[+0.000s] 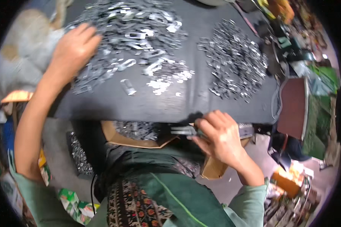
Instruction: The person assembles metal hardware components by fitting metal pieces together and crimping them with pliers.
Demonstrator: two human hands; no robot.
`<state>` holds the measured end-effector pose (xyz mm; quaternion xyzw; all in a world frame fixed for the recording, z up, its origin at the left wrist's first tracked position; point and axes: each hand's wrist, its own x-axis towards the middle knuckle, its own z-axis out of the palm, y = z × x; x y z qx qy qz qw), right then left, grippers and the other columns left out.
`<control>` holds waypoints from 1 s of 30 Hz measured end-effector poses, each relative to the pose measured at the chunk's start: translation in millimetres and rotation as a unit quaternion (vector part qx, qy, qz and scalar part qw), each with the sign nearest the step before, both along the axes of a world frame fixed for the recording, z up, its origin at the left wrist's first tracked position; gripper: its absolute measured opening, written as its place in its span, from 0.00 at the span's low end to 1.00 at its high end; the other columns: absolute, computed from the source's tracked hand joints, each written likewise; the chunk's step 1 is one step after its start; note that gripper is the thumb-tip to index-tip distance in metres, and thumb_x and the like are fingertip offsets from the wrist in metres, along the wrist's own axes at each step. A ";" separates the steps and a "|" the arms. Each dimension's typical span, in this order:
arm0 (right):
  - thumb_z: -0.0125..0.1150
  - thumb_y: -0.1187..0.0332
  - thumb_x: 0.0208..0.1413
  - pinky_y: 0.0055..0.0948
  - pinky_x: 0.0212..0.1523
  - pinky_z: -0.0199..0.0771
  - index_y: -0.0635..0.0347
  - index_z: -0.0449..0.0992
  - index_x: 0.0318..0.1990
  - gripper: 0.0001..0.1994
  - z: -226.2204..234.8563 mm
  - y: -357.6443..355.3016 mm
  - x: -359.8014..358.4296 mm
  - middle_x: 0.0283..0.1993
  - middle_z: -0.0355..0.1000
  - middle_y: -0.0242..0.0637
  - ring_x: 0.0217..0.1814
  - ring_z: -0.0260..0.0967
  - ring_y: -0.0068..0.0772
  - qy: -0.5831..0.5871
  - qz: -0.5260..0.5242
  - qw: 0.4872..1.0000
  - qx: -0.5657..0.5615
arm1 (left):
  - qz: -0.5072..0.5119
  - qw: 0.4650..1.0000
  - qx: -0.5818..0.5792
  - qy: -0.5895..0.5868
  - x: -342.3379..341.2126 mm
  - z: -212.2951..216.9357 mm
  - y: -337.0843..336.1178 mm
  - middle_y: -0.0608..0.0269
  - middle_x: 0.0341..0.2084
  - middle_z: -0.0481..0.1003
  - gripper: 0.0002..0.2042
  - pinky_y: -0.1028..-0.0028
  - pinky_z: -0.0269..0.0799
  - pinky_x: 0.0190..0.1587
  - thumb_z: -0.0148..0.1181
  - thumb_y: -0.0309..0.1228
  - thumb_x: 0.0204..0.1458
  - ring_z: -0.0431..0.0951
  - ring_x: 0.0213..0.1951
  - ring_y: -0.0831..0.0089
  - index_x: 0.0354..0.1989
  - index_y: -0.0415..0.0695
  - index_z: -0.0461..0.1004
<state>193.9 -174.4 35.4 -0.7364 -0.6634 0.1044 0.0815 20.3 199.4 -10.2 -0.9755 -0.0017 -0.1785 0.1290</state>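
At the left edge of a large heap of flat metal clip-like pieces (140,22), my left hand (74,47) has its fingers curled together. Whatever may be between those fingertips is hidden. By the table's front edge, my right hand (219,138) grips a silvery metal piece with parallel prongs (183,130). Its prongs point left, above an open cardboard box (140,143) with metal pieces inside. A single loose clip piece (128,87) lies on the dark table (147,109). Beside it is a cluster of smaller shiny pieces (163,79).
A second pile of small metal parts (235,60) covers the table's right side. A white sack (26,56) stands at the left. On the floor is a dark tray of metal bits (79,153). Another cardboard box (215,166) sits below my right hand.
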 end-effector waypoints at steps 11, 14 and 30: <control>0.66 0.64 0.50 0.46 0.32 0.69 0.63 0.72 0.28 0.12 -22.3 49.7 92.3 0.29 0.73 0.47 0.32 0.71 0.56 -0.093 -0.313 0.940 0.102 | 0.110 0.348 -0.858 -0.360 -35.0 13.8 -44.8 0.61 0.43 0.76 0.17 0.78 0.65 0.27 0.51 0.33 0.63 0.75 0.35 0.74 0.59 0.40 0.66; 0.65 0.60 0.52 0.46 0.32 0.70 0.63 0.71 0.28 0.15 -23.1 62.1 93.7 0.28 0.73 0.48 0.31 0.72 0.57 -0.115 -0.348 0.929 0.056 | 0.208 0.324 -0.868 -0.314 -47.3 25.5 -99.3 0.61 0.42 0.76 0.18 0.81 0.64 0.25 0.50 0.32 0.63 0.75 0.32 0.77 0.60 0.41 0.64; 0.60 0.72 0.57 0.24 0.29 0.60 0.62 0.69 0.32 0.06 -4.9 36.0 -3.8 0.23 0.61 0.30 0.29 0.57 0.17 0.460 -0.153 0.873 0.043 | 0.100 0.361 -0.927 -0.016 -8.4 5.2 -219.2 0.66 0.27 0.77 0.08 0.83 0.66 0.25 0.55 0.26 0.61 0.70 0.23 0.86 0.45 0.35 0.74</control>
